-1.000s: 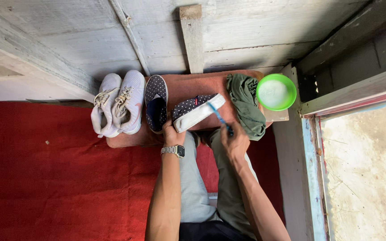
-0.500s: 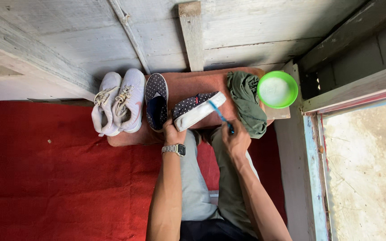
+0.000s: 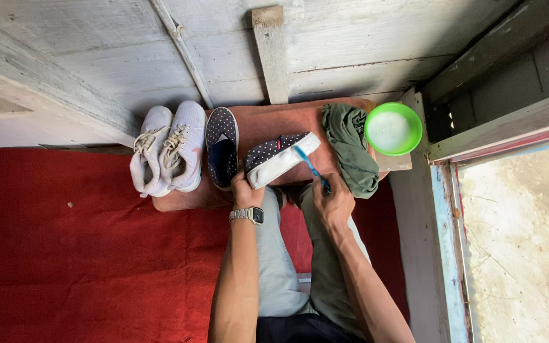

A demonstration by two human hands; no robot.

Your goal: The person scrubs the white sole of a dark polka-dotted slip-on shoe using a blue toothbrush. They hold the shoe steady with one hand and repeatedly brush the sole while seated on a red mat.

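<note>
Little has shifted since before: dotted slip-on shoe [image 3: 273, 159] still tilted sole-up at tabletop [image 3: 268, 124] centre, heel clamped in left hand [image 3: 246, 190]. Right hand [image 3: 330, 202] pinches blue toothbrush [image 3: 311, 167], bristles on sole. Green cloth [image 3: 352, 147], green bowl [image 3: 393, 129] at three o'clock; second dotted shoe [image 3: 222, 154], white sneakers [image 3: 168, 150] at nine.

Both forearms are bare, without sleeves. A silver metal wristwatch with a dark square face [image 3: 248, 215] circles the left wrist. Grey trousers [image 3: 274, 267] cover the legs at lower centre.
</note>
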